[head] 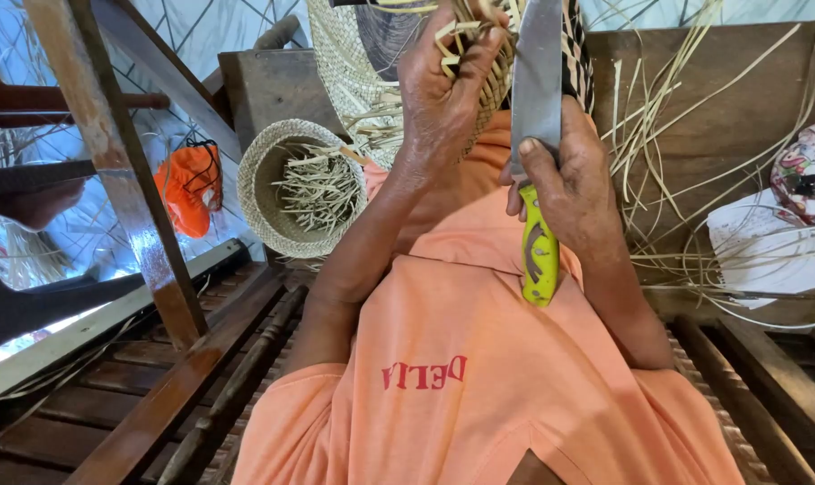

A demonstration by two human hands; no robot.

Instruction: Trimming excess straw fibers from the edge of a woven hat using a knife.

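Orange shirt (479,359) fills the lower view. Wooden bench (740,117) behind, loose straw strips (668,180) across it. Round basket (277,193) of trimmings at left. Left hand (443,99) curled tight around woven piece (493,81), top centre. Right hand (569,184) clenched on knife (538,117), blade up beside the weave.

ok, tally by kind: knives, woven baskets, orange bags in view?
Knife, lime-green handle, in the right hand: 1
Woven baskets: 2 – the unfinished basket gripped by the left hand, and the round basket holding strip offcuts
Orange bag: 1
Total: 4
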